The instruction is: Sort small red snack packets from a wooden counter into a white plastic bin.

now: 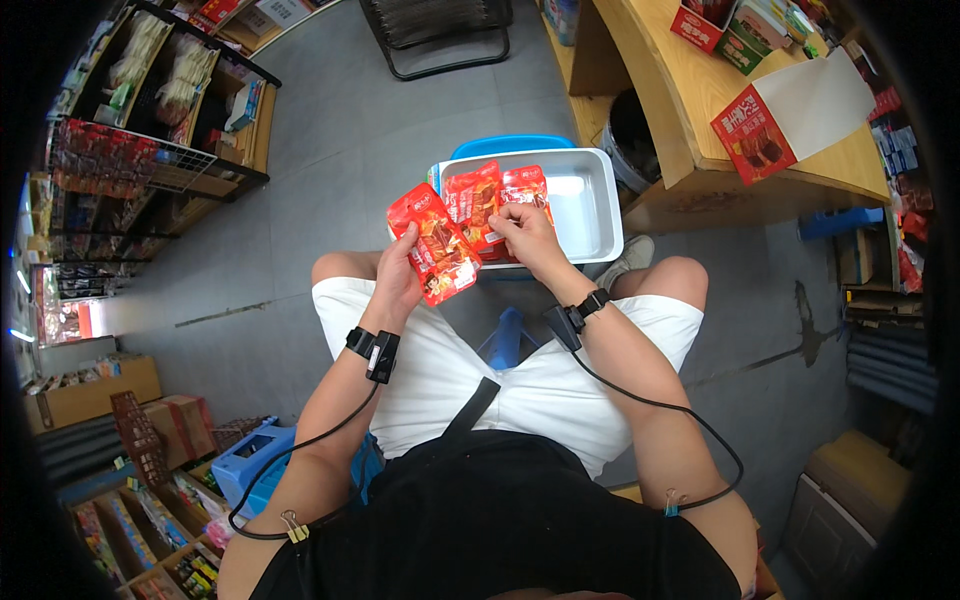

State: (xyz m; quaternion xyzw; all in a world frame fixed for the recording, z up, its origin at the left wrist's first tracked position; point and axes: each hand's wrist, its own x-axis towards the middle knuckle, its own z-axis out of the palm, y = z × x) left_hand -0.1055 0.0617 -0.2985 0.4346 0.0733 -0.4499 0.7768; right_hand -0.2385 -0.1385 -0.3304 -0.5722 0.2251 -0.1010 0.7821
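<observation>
left hand (398, 282): grip pinching the front red snack packet (436, 246) by its left edge | right hand (527, 232): grip closed on two more red packets (497, 200) fanned behind it | packets held above the lap, just before a grey metal tray (592, 208) on a blue stool (512, 146) | wooden desk (690, 110) at right

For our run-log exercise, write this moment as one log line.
left hand: holds red snack packet | right hand: grips fanned red packets | grey tray: behind hands, on blue stool
</observation>
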